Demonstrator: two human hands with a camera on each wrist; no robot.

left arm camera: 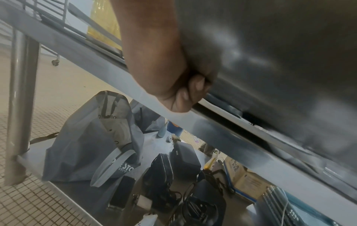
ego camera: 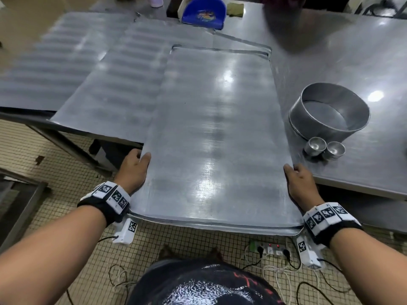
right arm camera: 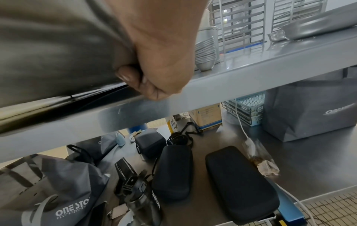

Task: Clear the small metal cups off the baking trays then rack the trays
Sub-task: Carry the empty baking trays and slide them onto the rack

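A large empty baking tray [ego camera: 215, 128] lies lengthwise, its near end sticking out past the table edge toward me. My left hand [ego camera: 136, 166] grips its left long side and my right hand [ego camera: 297, 175] its right long side. From below, the left hand [left arm camera: 173, 76] and the right hand [right arm camera: 160, 64] each curl their fingers under the tray's rim [left arm camera: 280, 53]. Two more empty trays [ego camera: 114, 84] [ego camera: 44, 62] overlap on the left. Small metal cups [ego camera: 315, 146] [ego camera: 335, 149] stand in short stacks on the table, right of the held tray.
A round cake tin [ego camera: 330, 108] sits behind the cups on the steel table [ego camera: 363, 186]. A blue lid-like object [ego camera: 203, 12] stands at the far end. A wire tray rack [right arm camera: 241, 23] shows beyond the table. Bags and cases [right arm camera: 173, 172] fill the lower shelf. A power strip [ego camera: 271, 249] and cables lie on the floor.
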